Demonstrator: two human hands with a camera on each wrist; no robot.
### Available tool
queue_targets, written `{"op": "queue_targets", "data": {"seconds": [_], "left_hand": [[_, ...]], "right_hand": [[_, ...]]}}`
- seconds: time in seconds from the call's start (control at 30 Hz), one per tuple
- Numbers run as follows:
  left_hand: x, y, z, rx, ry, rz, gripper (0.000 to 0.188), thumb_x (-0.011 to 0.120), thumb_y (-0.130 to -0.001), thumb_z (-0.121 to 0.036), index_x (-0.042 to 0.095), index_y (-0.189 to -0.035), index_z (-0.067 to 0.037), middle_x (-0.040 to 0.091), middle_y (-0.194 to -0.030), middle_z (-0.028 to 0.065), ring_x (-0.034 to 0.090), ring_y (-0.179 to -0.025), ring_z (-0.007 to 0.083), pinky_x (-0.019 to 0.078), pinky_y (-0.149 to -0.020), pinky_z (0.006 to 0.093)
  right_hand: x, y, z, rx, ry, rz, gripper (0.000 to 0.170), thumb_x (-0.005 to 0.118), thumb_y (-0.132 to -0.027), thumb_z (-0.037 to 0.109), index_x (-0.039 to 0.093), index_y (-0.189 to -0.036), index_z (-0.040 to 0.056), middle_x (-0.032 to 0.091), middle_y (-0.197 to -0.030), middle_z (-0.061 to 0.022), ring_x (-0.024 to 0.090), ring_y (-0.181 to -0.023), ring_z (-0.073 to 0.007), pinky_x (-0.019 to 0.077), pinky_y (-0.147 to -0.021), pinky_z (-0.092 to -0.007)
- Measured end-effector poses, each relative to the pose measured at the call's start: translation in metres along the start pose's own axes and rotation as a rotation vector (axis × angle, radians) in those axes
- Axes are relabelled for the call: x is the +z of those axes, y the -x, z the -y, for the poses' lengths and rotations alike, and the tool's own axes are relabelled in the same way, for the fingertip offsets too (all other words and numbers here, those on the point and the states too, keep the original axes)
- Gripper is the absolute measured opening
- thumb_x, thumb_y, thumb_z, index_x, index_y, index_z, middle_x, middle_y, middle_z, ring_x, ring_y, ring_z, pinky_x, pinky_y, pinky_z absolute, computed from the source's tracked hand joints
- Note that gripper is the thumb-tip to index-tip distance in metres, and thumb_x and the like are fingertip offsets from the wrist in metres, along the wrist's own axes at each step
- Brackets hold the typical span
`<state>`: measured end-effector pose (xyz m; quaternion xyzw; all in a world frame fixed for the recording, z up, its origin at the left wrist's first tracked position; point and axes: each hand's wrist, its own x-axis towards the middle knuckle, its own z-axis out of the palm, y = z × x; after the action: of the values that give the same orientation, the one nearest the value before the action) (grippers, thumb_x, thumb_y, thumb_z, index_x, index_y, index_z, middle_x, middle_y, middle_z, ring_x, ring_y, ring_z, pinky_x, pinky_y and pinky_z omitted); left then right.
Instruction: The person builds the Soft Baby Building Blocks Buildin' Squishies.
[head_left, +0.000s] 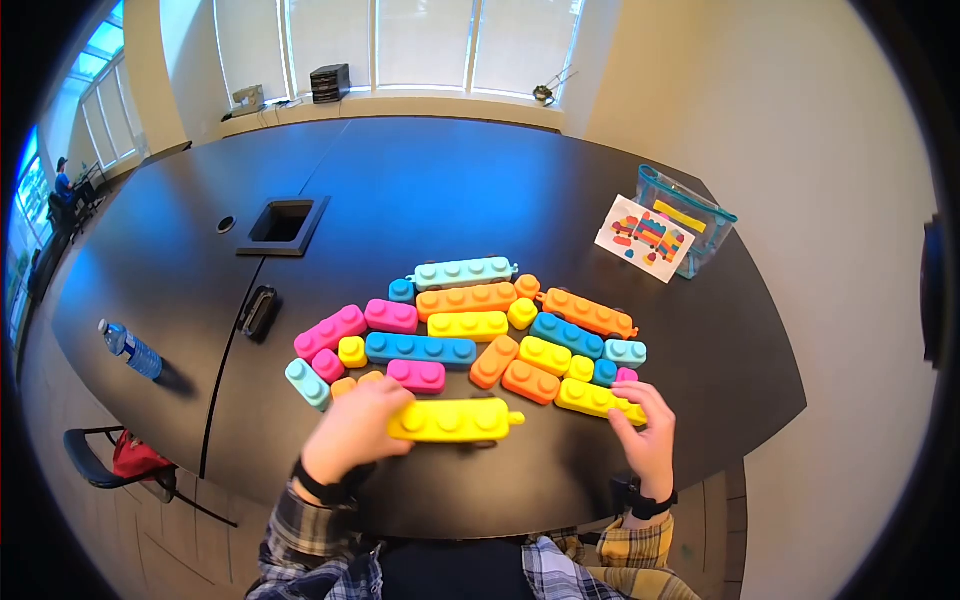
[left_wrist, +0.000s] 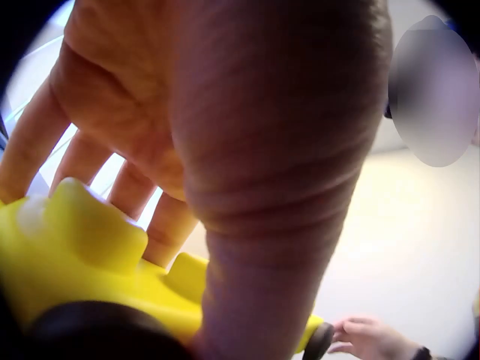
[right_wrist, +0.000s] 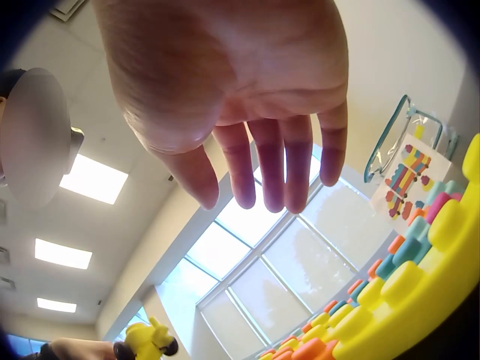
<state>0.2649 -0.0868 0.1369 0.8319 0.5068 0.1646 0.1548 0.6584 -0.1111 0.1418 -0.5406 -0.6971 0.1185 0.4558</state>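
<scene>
In the head view my left hand (head_left: pixel 352 428) grips the left end of a yellow wheeled block (head_left: pixel 450 420), held near the front of the table; a small connector knob sticks out at its right end. The left wrist view shows the thumb and fingers of my left hand (left_wrist: pixel 247 150) on either side of this yellow block (left_wrist: pixel 105 232), with dark wheels below. My right hand (head_left: pixel 652 445), fingers apart and slightly bent, is at the right end of a long yellow block (head_left: pixel 590 398). The right wrist view shows nothing between the fingers of my right hand (right_wrist: pixel 247 90).
Several coloured blocks lie in curved rows, among them a blue one (head_left: pixel 420 349) and a pale teal wheeled one (head_left: pixel 463 273). A picture card (head_left: pixel 645 238) leans on a clear bag (head_left: pixel 700 215) at back right. A water bottle (head_left: pixel 130 349) lies left, beyond a table seam.
</scene>
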Motion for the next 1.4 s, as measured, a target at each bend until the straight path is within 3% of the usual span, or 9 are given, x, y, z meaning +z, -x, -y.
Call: {"op": "queue_targets", "data": {"seconds": [0.23, 0.43, 0.53, 0.63, 0.8, 1.1, 1.4], "left_hand": [[0.052, -0.016, -0.016, -0.009, -0.122, 0.116, 0.054, 0.09, -0.069, -0.026, 0.071, -0.118, -0.012, 0.065, -0.114, 0.0059, 0.065, -0.11, 0.0287, 0.0581, -0.09, 0.0413], [0.07, -0.022, -0.024, -0.03, -0.142, 0.078, 0.055, 0.089, -0.071, -0.027, 0.07, -0.119, -0.01, 0.063, -0.115, 0.0058, 0.062, -0.112, 0.0284, 0.0592, -0.088, 0.0416], [0.073, -0.024, -0.024, -0.007, -0.139, 0.083, 0.055, 0.089, -0.072, -0.027, 0.069, -0.119, -0.009, 0.063, -0.114, 0.006, 0.062, -0.112, 0.028, 0.0594, -0.088, 0.0417], [0.068, -0.022, -0.025, -0.021, -0.112, 0.128, 0.059, 0.09, -0.074, -0.028, 0.068, -0.125, -0.008, 0.063, -0.118, 0.0071, 0.061, -0.115, 0.0284, 0.0581, -0.092, 0.0416], [0.051, -0.006, -0.013, 0.042, 0.085, -0.025, 0.071, 0.092, -0.073, -0.024, 0.065, -0.137, -0.007, 0.063, -0.136, 0.0098, 0.058, -0.127, 0.0313, 0.0532, -0.103, 0.0417], [0.05, 0.001, -0.005, -0.019, 0.215, -0.013, 0.058, 0.09, -0.077, -0.019, 0.07, -0.129, -0.006, 0.071, -0.118, 0.0137, 0.069, -0.107, 0.0352, 0.0569, -0.095, 0.0418], [0.051, 0.002, -0.006, -0.032, 0.23, -0.009, 0.058, 0.09, -0.077, -0.018, 0.069, -0.13, -0.006, 0.07, -0.118, 0.0135, 0.069, -0.109, 0.0351, 0.0568, -0.094, 0.0418]], "right_hand": [[0.029, -0.005, 0.006, -0.098, 0.007, 0.405, 0.034, 0.08, -0.09, 0.018, 0.07, -0.118, 0.0017, 0.071, -0.122, -0.0162, 0.068, -0.116, -0.0356, 0.054, -0.1, -0.0417], [0.055, 0.002, 0.001, -0.191, 0.098, 0.531, 0.041, 0.079, -0.09, 0.024, 0.069, -0.124, 0.0043, 0.069, -0.126, -0.0153, 0.067, -0.113, -0.0358, 0.0543, -0.098, -0.0433], [0.062, 0.004, 0.011, -0.158, 0.192, 0.594, 0.042, 0.08, -0.09, 0.021, 0.068, -0.127, 0.0059, 0.069, -0.129, -0.0129, 0.067, -0.115, -0.0353, 0.0546, -0.098, -0.0417], [0.07, 0.01, 0.005, -0.179, 0.295, 0.569, 0.044, 0.077, -0.09, 0.023, 0.067, -0.13, 0.009, 0.069, -0.129, -0.01, 0.069, -0.109, -0.0316, 0.0552, -0.092, -0.0421], [0.071, 0.01, -0.001, -0.162, 0.263, 0.541, 0.04, 0.076, -0.09, 0.018, 0.069, -0.128, 0.0097, 0.07, -0.128, -0.0085, 0.07, -0.107, -0.0312, 0.0566, -0.09, -0.0419], [0.074, 0.009, 0.0, -0.126, 0.146, 0.533, 0.032, 0.074, -0.089, 0.011, 0.07, -0.121, 0.0039, 0.072, -0.122, -0.0122, 0.07, -0.104, -0.0355, 0.0587, -0.087, -0.0425], [0.073, 0.009, -0.003, -0.11, 0.113, 0.533, 0.032, 0.076, -0.089, 0.009, 0.071, -0.12, 0.0032, 0.073, -0.12, -0.014, 0.071, -0.105, -0.0365, 0.0588, -0.091, -0.0415]]}}
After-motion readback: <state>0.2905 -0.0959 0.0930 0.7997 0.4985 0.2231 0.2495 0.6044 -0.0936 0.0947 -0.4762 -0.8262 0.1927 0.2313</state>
